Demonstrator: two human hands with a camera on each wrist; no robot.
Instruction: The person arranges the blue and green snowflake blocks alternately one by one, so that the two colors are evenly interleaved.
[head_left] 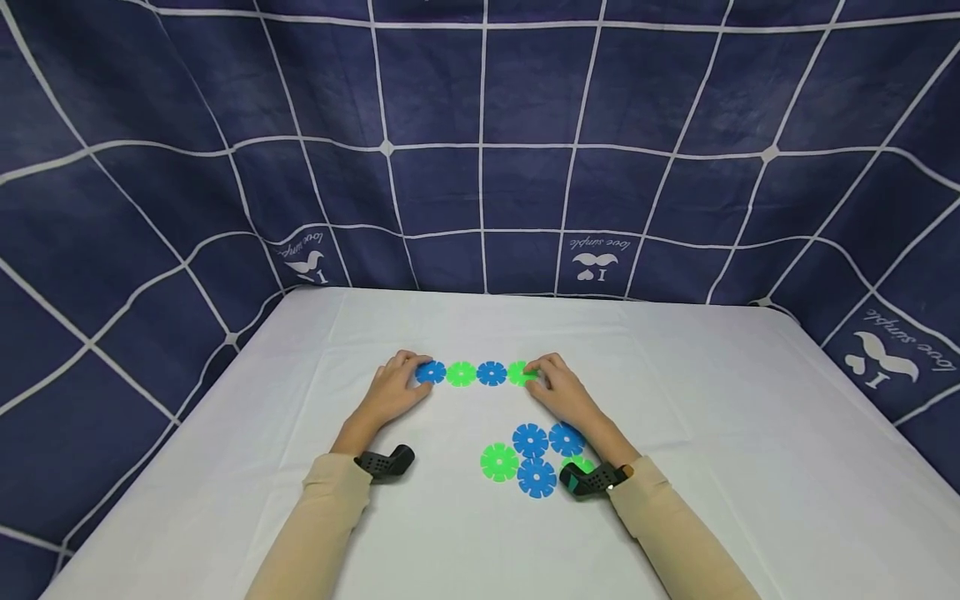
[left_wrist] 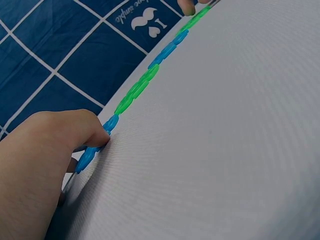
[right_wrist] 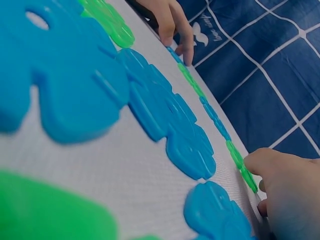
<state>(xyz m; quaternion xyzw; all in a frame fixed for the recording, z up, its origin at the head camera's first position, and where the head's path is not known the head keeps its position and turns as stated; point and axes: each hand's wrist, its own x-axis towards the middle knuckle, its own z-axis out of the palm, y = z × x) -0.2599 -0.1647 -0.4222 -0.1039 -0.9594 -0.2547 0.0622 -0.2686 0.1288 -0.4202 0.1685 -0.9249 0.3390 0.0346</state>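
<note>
Four notched plastic discs lie end to end in a straight row, with blue and green alternating. At the row's left end my left hand (head_left: 393,387) holds a blue notched disc (head_left: 431,372) by its edges, between thumb and fingers. My right hand (head_left: 561,390) holds the green notched disc (head_left: 519,373) at the right end the same way. Between them lie another green disc (head_left: 461,374) and another blue disc (head_left: 492,373). In the left wrist view the left thumb (left_wrist: 102,137) presses the near edge of the blue disc (left_wrist: 86,160).
Nearer to me, beside the right forearm, lie several loose discs, among them a green one (head_left: 499,462) and a blue one (head_left: 536,477). The right wrist camera (head_left: 588,480) partly covers another green disc (head_left: 577,463). A blue checked cloth (head_left: 525,192) hangs behind the white table (head_left: 420,533).
</note>
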